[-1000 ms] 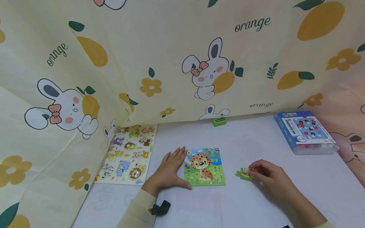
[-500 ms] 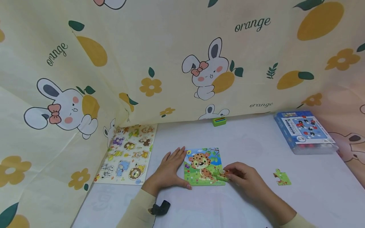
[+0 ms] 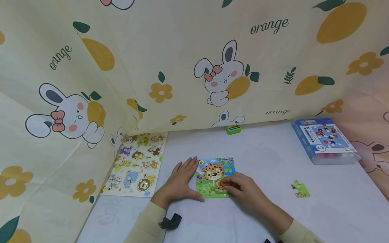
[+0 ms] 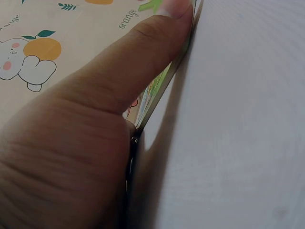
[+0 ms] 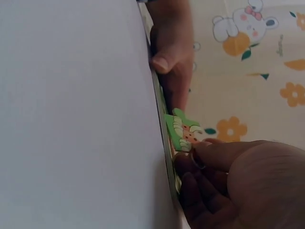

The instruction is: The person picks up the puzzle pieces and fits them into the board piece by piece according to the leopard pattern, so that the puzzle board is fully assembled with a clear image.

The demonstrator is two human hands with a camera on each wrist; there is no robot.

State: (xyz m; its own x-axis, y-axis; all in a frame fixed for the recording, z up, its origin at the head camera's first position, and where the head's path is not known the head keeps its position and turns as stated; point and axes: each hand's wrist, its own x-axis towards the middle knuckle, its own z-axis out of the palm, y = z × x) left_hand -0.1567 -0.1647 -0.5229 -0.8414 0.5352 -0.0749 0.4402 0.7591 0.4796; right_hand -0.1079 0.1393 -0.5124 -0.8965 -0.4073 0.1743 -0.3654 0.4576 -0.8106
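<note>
My right hand point(image 3: 243, 187) pinches a green jigsaw piece point(image 5: 181, 131) with spotted orange print between thumb and fingertips, close over the lower middle of a square leopard puzzle point(image 3: 202, 184). In the right wrist view the piece is tilted against the puzzle's face. My left hand point(image 3: 180, 184) lies spread at the puzzle's left edge, its thumb reaching the lower left corner and its fingertips the upper left. The left wrist view shows that thumb point(image 4: 147, 45) along the puzzle's edge. A second green jigsaw piece point(image 3: 301, 190) lies on the white table to the right.
A sheet of animal pictures point(image 3: 138, 165) lies at the left, against the printed curtain point(image 3: 182, 50). By the curtain's foot sits a small green block point(image 3: 233, 130) with coloured stripes. A blue boxed set point(image 3: 326, 141) lies at the back right of the table point(image 3: 264, 148).
My right hand has moved left, carrying the jigsaw piece from beside the puzzle to over its lower middle. The other piece on the table came into sight. The left hand stays put.
</note>
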